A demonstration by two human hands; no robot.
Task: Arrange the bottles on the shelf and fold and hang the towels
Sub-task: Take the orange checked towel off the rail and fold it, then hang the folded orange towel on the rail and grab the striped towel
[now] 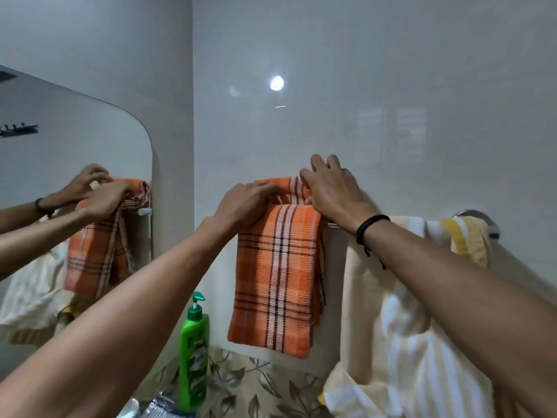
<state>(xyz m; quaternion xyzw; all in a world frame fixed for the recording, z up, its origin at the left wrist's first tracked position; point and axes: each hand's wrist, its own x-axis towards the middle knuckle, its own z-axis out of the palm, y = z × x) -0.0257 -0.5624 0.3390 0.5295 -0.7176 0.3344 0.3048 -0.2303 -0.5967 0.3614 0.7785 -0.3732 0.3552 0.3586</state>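
An orange plaid towel [277,276] hangs folded over the chrome towel rail [479,217] on the white wall. My left hand [244,203] lies on the towel's top fold at its left side, fingers curled onto the cloth. My right hand [331,188] rests over the top fold at the right, fingers spread and reaching behind the rail. A cream and yellow striped towel [407,321] hangs on the same rail to the right. A green pump bottle [194,354] stands below, left of the orange towel.
A mirror [75,176] on the left wall reflects both hands and the towels. A leaf-patterned surface [250,387] lies under the towels, with a clear packet [162,405] and a white object [129,408] near the bottle's base.
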